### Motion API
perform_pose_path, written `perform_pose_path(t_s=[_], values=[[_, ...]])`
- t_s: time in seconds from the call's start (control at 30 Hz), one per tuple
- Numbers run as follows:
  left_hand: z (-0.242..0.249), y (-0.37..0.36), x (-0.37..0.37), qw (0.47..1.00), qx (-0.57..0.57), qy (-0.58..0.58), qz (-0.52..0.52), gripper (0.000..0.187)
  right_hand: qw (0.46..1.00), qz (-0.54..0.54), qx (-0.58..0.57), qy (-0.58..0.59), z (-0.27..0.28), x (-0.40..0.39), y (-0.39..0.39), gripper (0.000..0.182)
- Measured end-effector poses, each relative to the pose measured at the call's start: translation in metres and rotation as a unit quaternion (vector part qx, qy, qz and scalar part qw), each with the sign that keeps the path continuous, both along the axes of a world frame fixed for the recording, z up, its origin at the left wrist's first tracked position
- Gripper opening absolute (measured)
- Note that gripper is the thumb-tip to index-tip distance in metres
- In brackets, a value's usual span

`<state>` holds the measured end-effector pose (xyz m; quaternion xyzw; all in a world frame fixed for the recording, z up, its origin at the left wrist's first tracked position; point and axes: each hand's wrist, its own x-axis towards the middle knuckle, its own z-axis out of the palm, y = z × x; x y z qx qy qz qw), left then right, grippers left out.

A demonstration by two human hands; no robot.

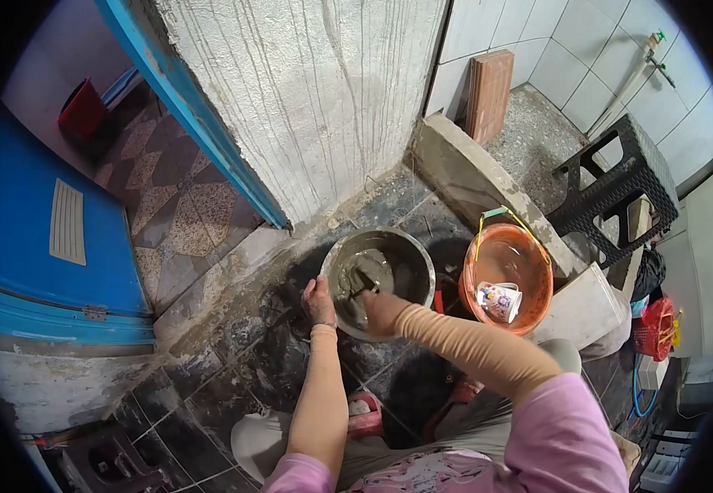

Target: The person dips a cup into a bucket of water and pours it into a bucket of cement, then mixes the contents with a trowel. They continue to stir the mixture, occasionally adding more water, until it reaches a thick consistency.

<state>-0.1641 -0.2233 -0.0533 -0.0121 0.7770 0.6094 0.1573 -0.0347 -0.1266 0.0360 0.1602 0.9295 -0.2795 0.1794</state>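
A round metal basin (425, 261) on the dark tiled floor holds wet grey mix (366, 267). My left hand (319, 302) grips the basin's left rim, its fingers wrapped over the edge. Inside the near part of the basin, my right hand (383, 314) is closed on a tool whose dark blade (365, 279) dips into the mix; the handle is hidden in the fist. To the right stands an orange bucket (537, 316) with a yellow-green handle, and a patterned white cup (499, 301) lies in it.
A low concrete ledge (488, 185) runs behind the bucket, with a black stool (619, 189) and stacked reddish tiles (489, 94) beyond. A blue door (52, 238) stands at left. A white board (582, 308) and a red basket (654, 329) are at right.
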Motion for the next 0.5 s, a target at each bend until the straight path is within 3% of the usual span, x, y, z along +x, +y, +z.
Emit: perform_pose_path(t_s=[0.07,0.2,0.23,0.27,0.4,0.5], values=[[-0.029,-0.007,-0.003,0.999,-0.042,0.023,0.007,0.053,0.991,0.096,0.064,-0.067,-0.008,0.018,0.004,0.032],[-0.01,-0.004,-0.006,0.994,-0.083,0.063,-0.04,0.043,0.934,0.275,0.182,-0.14,0.074,0.011,0.078,0.029],[-0.034,0.003,-0.005,0.985,-0.05,0.158,0.042,0.039,0.922,0.304,0.199,-0.137,0.094,0.002,0.087,0.034],[-0.029,0.0,-0.002,0.988,-0.058,0.14,0.025,0.039,0.909,0.332,0.211,-0.134,0.106,-0.003,0.089,0.04],[-0.004,0.0,-0.002,0.995,-0.063,0.076,-0.008,0.039,0.929,0.272,0.211,-0.14,0.117,0.0,0.095,0.04],[-0.022,0.003,-0.001,0.996,-0.044,0.071,0.027,0.041,0.948,0.196,0.206,-0.142,0.066,0.0,0.087,0.042]])
